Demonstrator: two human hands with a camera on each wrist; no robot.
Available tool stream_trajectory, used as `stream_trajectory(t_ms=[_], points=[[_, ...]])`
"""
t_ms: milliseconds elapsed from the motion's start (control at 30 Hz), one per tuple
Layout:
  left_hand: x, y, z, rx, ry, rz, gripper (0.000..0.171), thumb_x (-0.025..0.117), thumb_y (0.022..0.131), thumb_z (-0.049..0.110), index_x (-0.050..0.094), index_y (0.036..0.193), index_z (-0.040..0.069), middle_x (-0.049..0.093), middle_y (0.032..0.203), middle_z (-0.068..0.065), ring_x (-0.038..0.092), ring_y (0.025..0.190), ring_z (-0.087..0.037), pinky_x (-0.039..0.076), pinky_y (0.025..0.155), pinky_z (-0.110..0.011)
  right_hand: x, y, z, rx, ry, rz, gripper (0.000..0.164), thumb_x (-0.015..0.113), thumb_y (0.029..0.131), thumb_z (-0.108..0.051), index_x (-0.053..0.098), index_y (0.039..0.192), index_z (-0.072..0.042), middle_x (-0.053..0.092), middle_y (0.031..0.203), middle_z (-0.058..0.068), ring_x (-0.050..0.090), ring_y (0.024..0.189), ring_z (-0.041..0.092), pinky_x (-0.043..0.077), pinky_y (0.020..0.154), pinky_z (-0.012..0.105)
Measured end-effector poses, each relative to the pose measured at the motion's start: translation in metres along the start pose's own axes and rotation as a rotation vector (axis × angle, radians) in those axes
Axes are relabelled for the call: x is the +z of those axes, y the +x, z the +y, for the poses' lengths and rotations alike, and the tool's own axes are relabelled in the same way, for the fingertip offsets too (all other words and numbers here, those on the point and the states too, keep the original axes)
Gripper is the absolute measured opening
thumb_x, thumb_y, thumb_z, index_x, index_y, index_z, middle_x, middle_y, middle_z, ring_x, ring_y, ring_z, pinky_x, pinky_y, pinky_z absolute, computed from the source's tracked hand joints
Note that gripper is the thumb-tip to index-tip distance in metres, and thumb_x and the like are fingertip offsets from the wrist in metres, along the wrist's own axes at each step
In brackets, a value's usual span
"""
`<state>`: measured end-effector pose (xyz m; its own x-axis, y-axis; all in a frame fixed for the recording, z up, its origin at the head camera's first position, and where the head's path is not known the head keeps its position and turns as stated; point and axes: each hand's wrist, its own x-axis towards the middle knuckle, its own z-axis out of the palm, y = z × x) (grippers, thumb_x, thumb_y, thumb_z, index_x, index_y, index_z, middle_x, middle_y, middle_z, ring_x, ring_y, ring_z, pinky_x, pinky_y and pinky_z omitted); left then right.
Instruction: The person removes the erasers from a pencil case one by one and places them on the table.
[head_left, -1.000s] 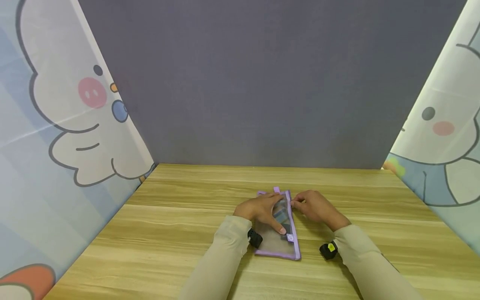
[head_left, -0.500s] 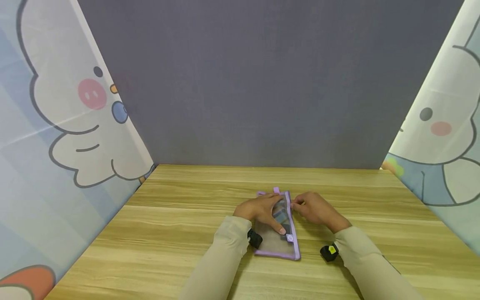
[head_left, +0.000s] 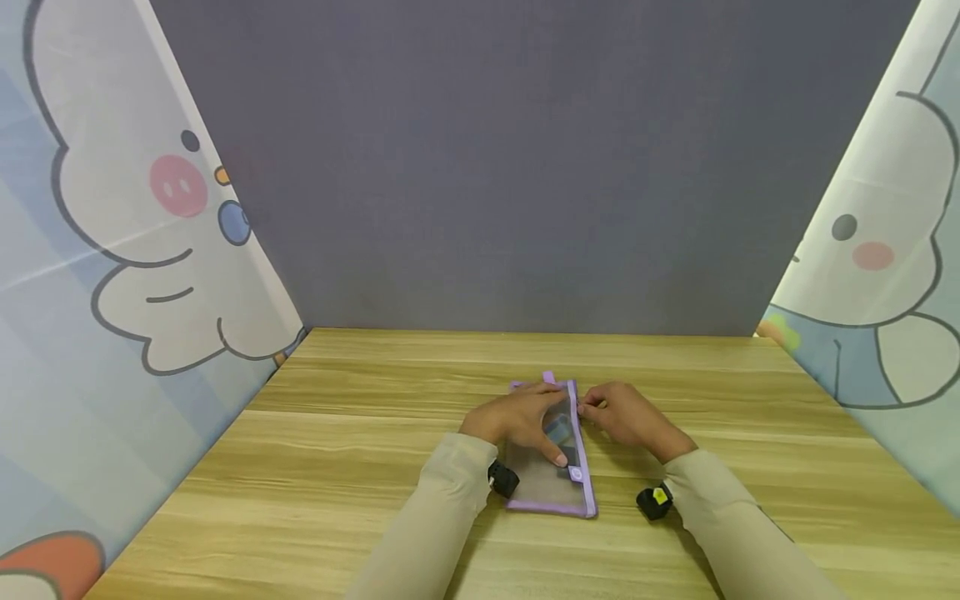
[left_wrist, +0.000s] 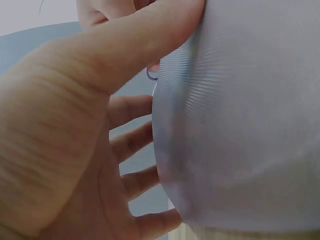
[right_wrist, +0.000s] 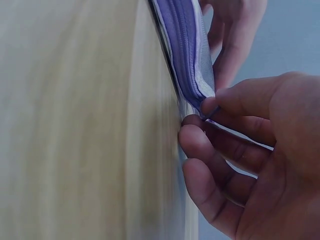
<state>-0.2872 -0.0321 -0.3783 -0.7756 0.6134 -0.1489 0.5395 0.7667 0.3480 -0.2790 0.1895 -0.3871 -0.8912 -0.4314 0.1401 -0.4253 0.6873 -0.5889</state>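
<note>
A see-through mesh pouch (head_left: 543,487) with purple edging lies flat on the table, its zipper side facing right. Through the mesh show a bluish item (head_left: 558,430) and a dark one. My left hand (head_left: 513,419) rests spread over the pouch, thumb toward me and fingertips at the far end. At the upper right edge, my right hand (head_left: 628,417) pinches the zipper pull (right_wrist: 212,113) between thumb and forefinger. In the right wrist view the purple zipper (right_wrist: 184,55) runs up from those fingertips, while the other fingers curl loosely below.
The wooden table (head_left: 315,483) reaches back to a dark grey panel (head_left: 480,183). Printed cartoon cloths (head_left: 112,333) hang along both sides. A purple tab (head_left: 548,377) sticks out from the pouch's far end, and a pale label tab (head_left: 576,474) sits on its right edge.
</note>
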Motion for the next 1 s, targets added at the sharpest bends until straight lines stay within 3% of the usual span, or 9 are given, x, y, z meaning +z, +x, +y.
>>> stream_trajectory(t_ms=[267,500,1000], points=[[-0.002,-0.006,0.008,0.001,0.096,0.001,0.093,0.082,0.077,0.056,0.038,0.156,0.034,0.027,0.163,0.006,0.026,0.148,-0.019,0.034,0.112,-0.048,0.0,0.0,0.0,-0.02,-0.02,0.011,0.016,0.061,0.1,-0.013,0.074,0.093,-0.007,0.068,0.082,-0.001,0.056,0.065,0.01,0.046,0.057,0.03],[-0.004,-0.009,0.012,-0.026,0.083,-0.042,0.107,0.083,0.072,0.061,0.029,0.16,0.031,0.021,0.165,0.005,0.024,0.149,-0.017,0.031,0.114,-0.045,0.001,-0.001,-0.001,-0.021,-0.04,0.018,0.017,0.062,0.099,-0.016,0.075,0.091,-0.008,0.066,0.075,-0.003,0.056,0.064,0.01,0.046,0.057,0.03],[-0.001,-0.008,0.007,-0.029,0.073,-0.024,0.114,0.082,0.068,0.067,0.026,0.16,0.031,0.021,0.165,0.007,0.02,0.15,-0.015,0.029,0.116,-0.043,0.003,-0.002,-0.003,-0.081,-0.106,0.025,0.019,0.063,0.099,-0.016,0.073,0.084,-0.012,0.058,0.068,-0.008,0.047,0.059,0.009,0.041,0.055,0.028]])
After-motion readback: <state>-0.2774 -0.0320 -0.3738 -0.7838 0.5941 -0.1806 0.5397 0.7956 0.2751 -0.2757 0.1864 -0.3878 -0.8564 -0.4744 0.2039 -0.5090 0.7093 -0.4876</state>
